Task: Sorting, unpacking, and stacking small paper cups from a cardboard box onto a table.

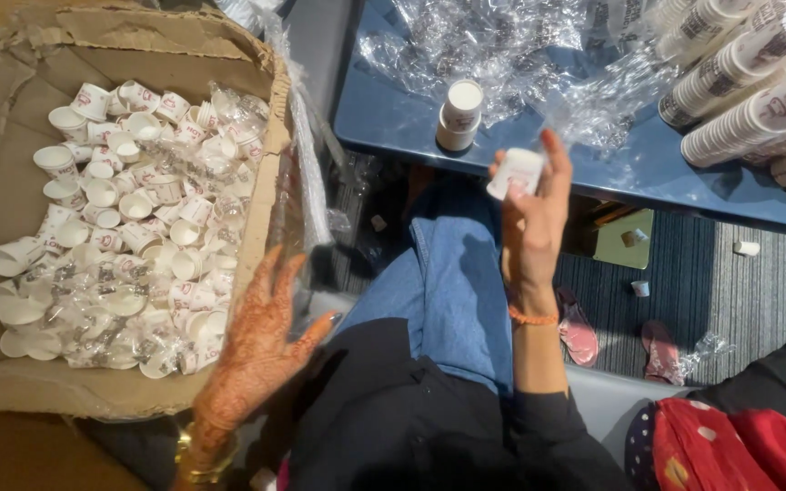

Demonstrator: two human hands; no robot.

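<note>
Down at the lower left, the left hand (261, 341), patterned with dark henna, lies with its fingers spread wide over the near edge of a cardboard box (11, 182); it grips nothing, and the fingertips reach in toward the heap inside. That box is filled with small white paper cups (129, 218) lying loose at every angle, many still tangled in clear plastic wrap. A gold bangle (197, 459) sits on the left wrist. Further right, the right hand (531, 214) is raised above the lap, palm turned toward the camera, with an orange bracelet (533, 317) at the wrist. Its thumb and fingers are closed around a single white cup (517, 173), held up near the edge of the dark blue table (393, 118). On that table, just beyond the held cup, a short stack of cups (459, 115) stands upright with its open mouth up. Behind it lies a crumpled sheet of clear plastic (520, 45), and at the far right several long sleeves of nested cups (757, 82) lie on their sides, piled together. Below the table, blue jeans (452, 282) cover the person's knees, and a few stray cups rest on the striped floor (757, 282) near a pair of pink sandals (584, 332).
</note>
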